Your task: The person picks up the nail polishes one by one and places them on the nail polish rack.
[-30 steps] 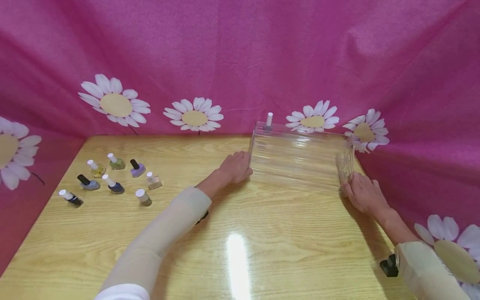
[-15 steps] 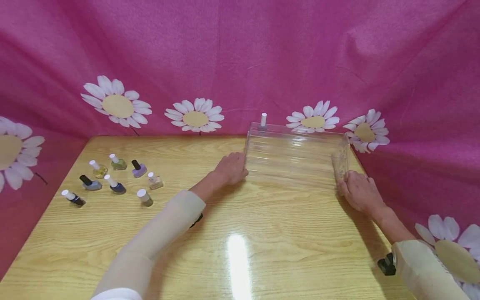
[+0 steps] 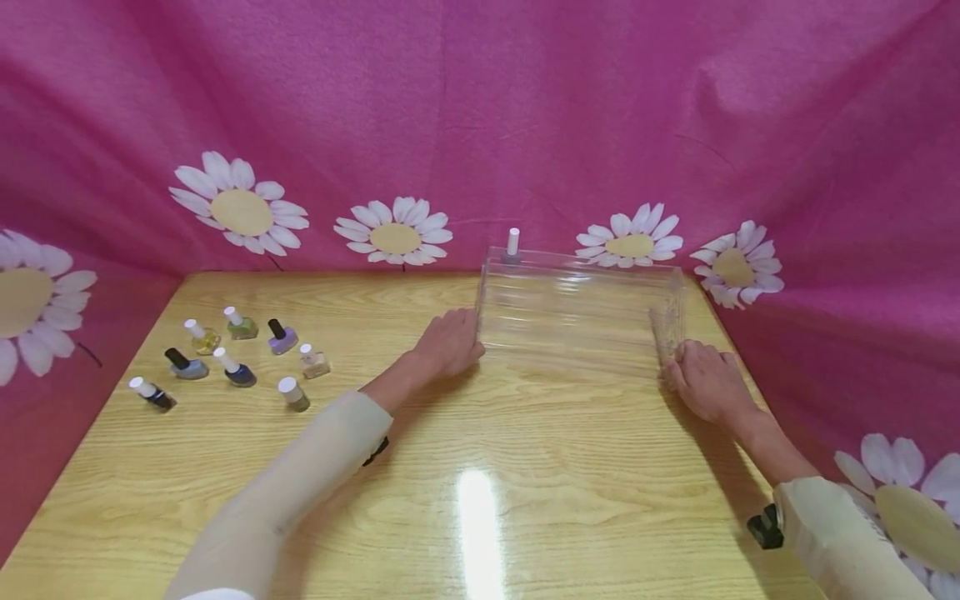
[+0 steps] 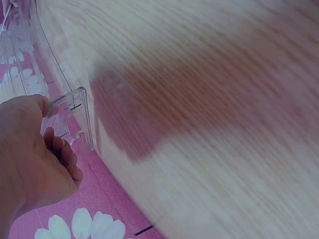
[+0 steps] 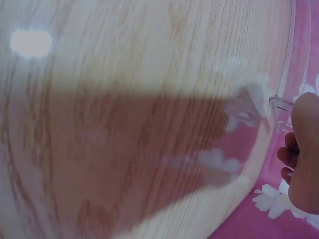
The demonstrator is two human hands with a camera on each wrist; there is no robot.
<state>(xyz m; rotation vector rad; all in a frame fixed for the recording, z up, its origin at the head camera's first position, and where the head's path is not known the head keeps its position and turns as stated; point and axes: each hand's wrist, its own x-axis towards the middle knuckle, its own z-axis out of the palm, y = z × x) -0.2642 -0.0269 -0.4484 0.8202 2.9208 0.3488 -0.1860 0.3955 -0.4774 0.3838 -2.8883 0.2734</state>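
A clear plastic tiered rack (image 3: 577, 321) stands at the back right of the table in the head view. My left hand (image 3: 450, 343) grips its left end. In the left wrist view, that hand's thumb lies on the edge of the clear end panel (image 4: 83, 112) and the fingers curl in below. At the rack's right end, my right hand (image 3: 708, 383) holds the front corner. The right wrist view shows this hand (image 5: 306, 154) at the frame's edge, fingers curled by the clear plastic. One white-capped nail polish bottle (image 3: 513, 243) stands upright on the rack's rear left tier.
Several nail polish bottles stand grouped on the table's left side, among them a dark blue one (image 3: 240, 374), a purple one (image 3: 283, 340) and a green one (image 3: 243, 327). A pink cloth with daisies (image 3: 480, 125) hangs behind and beside the wooden table (image 3: 570, 483).
The rack has slid left along the table, its bottle moving with it. Both hands have travelled left while holding its ends. The grouped bottles stay put, with a slight shift of the head view.
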